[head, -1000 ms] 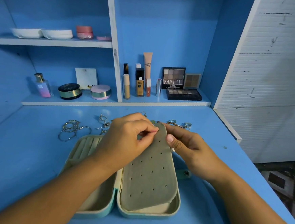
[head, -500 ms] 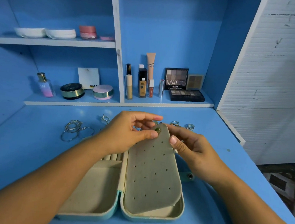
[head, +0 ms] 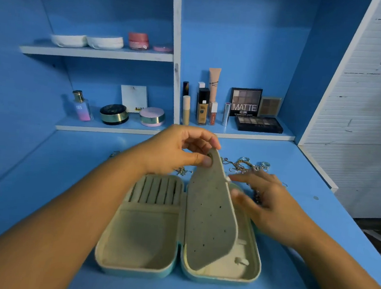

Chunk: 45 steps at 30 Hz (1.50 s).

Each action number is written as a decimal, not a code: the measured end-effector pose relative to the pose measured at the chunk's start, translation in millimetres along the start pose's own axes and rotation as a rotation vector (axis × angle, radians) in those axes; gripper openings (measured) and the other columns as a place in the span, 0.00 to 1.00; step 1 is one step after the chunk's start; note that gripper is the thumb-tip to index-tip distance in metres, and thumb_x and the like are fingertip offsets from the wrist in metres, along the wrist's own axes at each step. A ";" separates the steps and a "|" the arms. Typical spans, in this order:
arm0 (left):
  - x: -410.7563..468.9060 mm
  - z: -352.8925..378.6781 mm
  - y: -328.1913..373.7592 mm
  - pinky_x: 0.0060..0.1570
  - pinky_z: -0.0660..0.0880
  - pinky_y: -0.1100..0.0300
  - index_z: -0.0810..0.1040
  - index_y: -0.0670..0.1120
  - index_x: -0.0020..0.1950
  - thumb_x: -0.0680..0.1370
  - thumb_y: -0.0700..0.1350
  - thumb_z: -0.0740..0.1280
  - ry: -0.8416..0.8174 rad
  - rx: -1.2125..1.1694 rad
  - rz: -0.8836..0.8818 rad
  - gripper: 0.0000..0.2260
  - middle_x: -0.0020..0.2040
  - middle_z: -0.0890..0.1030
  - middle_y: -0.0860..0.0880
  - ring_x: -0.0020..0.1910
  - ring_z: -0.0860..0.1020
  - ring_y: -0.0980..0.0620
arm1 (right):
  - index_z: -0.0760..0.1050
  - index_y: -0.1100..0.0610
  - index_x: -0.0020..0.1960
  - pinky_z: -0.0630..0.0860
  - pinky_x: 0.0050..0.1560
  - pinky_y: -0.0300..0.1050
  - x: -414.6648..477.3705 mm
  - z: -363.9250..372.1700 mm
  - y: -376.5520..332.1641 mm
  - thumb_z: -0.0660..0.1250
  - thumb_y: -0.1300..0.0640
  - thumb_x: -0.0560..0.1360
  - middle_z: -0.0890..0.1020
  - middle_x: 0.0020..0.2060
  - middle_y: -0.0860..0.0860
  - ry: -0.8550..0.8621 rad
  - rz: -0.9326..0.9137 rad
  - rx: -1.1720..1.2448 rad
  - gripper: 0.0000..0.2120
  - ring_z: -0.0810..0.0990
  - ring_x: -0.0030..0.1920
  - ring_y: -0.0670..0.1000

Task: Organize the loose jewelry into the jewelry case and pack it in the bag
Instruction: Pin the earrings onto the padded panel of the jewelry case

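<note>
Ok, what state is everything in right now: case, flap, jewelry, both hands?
jewelry case: open, lying flat on the desk.
earring flap: lifted, tilted up over the case's right half.
ring rolls: bare, no rings on them.
loose jewelry: on the desk behind the case, not packed.
left hand: pinches the flap's top end.
right hand: open, blurred, beside the flap, holding nothing.

The blue painted desk top (head: 45,178) carries an open, cream-lined pale-teal jewelry case (head: 141,238) lying flat near its front edge, and scattered silver rings and chains (head: 242,165) behind it, toward the back edge.
</note>
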<state>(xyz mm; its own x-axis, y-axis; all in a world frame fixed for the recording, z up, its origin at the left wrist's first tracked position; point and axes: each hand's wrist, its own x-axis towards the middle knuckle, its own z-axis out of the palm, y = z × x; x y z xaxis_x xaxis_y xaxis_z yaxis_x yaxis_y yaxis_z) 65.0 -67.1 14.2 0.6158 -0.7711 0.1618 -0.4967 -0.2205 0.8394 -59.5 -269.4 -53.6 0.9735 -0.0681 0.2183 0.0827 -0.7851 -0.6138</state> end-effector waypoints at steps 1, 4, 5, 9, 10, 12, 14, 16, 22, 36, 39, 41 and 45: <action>-5.6 -6.4 -1.7 0.56 0.79 0.55 0.82 0.57 0.46 0.71 0.36 0.73 0.033 -0.045 0.002 0.14 0.47 0.83 0.44 0.48 0.82 0.54 | 0.74 0.41 0.62 0.63 0.55 0.34 -2.3 0.3 -2.0 0.64 0.39 0.73 0.73 0.55 0.40 -0.005 0.035 -0.061 0.19 0.71 0.57 0.43; -25.9 -22.9 -10.9 0.48 0.80 0.59 0.84 0.56 0.40 0.68 0.36 0.72 0.142 -0.151 0.015 0.13 0.44 0.85 0.47 0.45 0.84 0.53 | 0.74 0.43 0.63 0.63 0.48 0.33 -6.3 9.7 -21.0 0.69 0.45 0.72 0.69 0.53 0.45 -0.056 0.137 -0.173 0.20 0.70 0.44 0.42; -33.2 -26.2 -13.9 0.45 0.80 0.63 0.84 0.54 0.39 0.66 0.37 0.72 0.179 -0.189 0.017 0.12 0.43 0.85 0.48 0.43 0.84 0.53 | 0.73 0.43 0.64 0.63 0.47 0.33 -6.2 13.9 -27.8 0.68 0.45 0.72 0.67 0.53 0.46 -0.067 0.167 -0.191 0.20 0.68 0.44 0.44; -50.5 -27.9 -23.6 0.43 0.79 0.67 0.81 0.43 0.44 0.65 0.36 0.71 0.282 -0.273 0.026 0.09 0.41 0.86 0.49 0.41 0.84 0.55 | 0.71 0.45 0.66 0.60 0.45 0.31 -2.8 25.9 -45.2 0.65 0.44 0.74 0.64 0.53 0.46 -0.098 0.230 -0.210 0.21 0.66 0.45 0.45; -51.4 -27.8 -25.2 0.43 0.79 0.67 0.81 0.42 0.45 0.65 0.35 0.71 0.290 -0.272 0.034 0.10 0.42 0.86 0.49 0.41 0.84 0.55 | 0.71 0.46 0.67 0.60 0.44 0.30 -1.4 28.1 -48.4 0.65 0.44 0.75 0.64 0.52 0.47 -0.102 0.238 -0.215 0.21 0.67 0.45 0.46; -51.8 -28.9 -27.7 0.44 0.79 0.67 0.82 0.43 0.46 0.65 0.35 0.72 0.295 -0.280 0.043 0.11 0.43 0.86 0.49 0.42 0.84 0.55 | 0.71 0.47 0.67 0.60 0.43 0.29 0.7 31.8 -54.2 0.64 0.45 0.76 0.63 0.52 0.48 -0.111 0.250 -0.233 0.21 0.69 0.44 0.47; -50.6 -30.1 -30.0 0.46 0.78 0.66 0.82 0.45 0.47 0.66 0.36 0.72 0.288 -0.267 0.045 0.11 0.43 0.86 0.49 0.43 0.84 0.55 | 0.71 0.48 0.67 0.61 0.44 0.28 0.7 35.4 -58.6 0.64 0.45 0.76 0.64 0.53 0.48 -0.115 0.256 -0.239 0.20 0.74 0.47 0.48; -48.0 -30.3 -31.3 0.47 0.78 0.65 0.83 0.46 0.48 0.66 0.37 0.73 0.281 -0.240 0.045 0.12 0.44 0.86 0.49 0.44 0.84 0.55 | 0.70 0.48 0.67 0.63 0.46 0.29 1.7 38.1 -60.9 0.64 0.45 0.76 0.66 0.57 0.49 -0.118 0.254 -0.249 0.21 0.75 0.47 0.49; -40.6 -20.2 -31.9 0.49 0.79 0.63 0.86 0.58 0.46 0.65 0.42 0.74 0.275 -0.238 0.064 0.14 0.44 0.86 0.51 0.45 0.83 0.55 | 0.72 0.40 0.64 0.68 0.47 0.33 23.8 -2.1 -52.8 0.66 0.43 0.74 0.74 0.57 0.40 -0.405 0.158 -0.199 0.18 0.75 0.46 0.41; -44.1 -10.3 -36.1 0.51 0.81 0.58 0.83 0.55 0.49 0.66 0.44 0.72 0.380 -0.217 0.046 0.13 0.46 0.86 0.54 0.43 0.83 0.56 | 0.81 0.50 0.55 0.69 0.55 0.43 89.6 26.7 3.7 0.69 0.50 0.75 0.76 0.50 0.49 -0.051 -0.158 -0.335 0.10 0.70 0.52 0.51; -43.8 -10.1 -37.7 0.49 0.80 0.62 0.83 0.53 0.50 0.66 0.42 0.72 0.373 -0.238 0.063 0.13 0.45 0.86 0.53 0.43 0.83 0.56 | 0.82 0.50 0.53 0.69 0.54 0.44 91.5 30.5 3.3 0.69 0.50 0.74 0.75 0.48 0.48 -0.032 -0.193 -0.330 0.09 0.70 0.51 0.51; -43.8 -9.6 -38.6 0.49 0.79 0.63 0.83 0.53 0.50 0.67 0.42 0.72 0.371 -0.243 0.073 0.13 0.46 0.86 0.53 0.43 0.83 0.56 | 0.83 0.51 0.51 0.69 0.55 0.44 92.1 31.4 3.7 0.70 0.51 0.74 0.72 0.46 0.46 -0.028 -0.193 -0.321 0.08 0.69 0.50 0.50; -44.4 -10.2 -39.3 0.48 0.79 0.63 0.83 0.51 0.50 0.67 0.41 0.71 0.376 -0.254 0.086 0.13 0.46 0.86 0.52 0.42 0.84 0.56 | 0.83 0.52 0.51 0.69 0.56 0.45 92.7 34.1 4.5 0.71 0.51 0.72 0.73 0.48 0.48 0.015 -0.139 -0.317 0.10 0.69 0.52 0.50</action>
<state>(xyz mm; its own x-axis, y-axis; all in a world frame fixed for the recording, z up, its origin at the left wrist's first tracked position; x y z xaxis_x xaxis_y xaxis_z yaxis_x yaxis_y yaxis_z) 63.4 -18.1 -20.7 0.7816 -0.4996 0.3736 -0.4185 0.0242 0.9079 38.3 -258.2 -62.0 0.9541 0.0457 0.2959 0.1417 -0.9395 -0.3118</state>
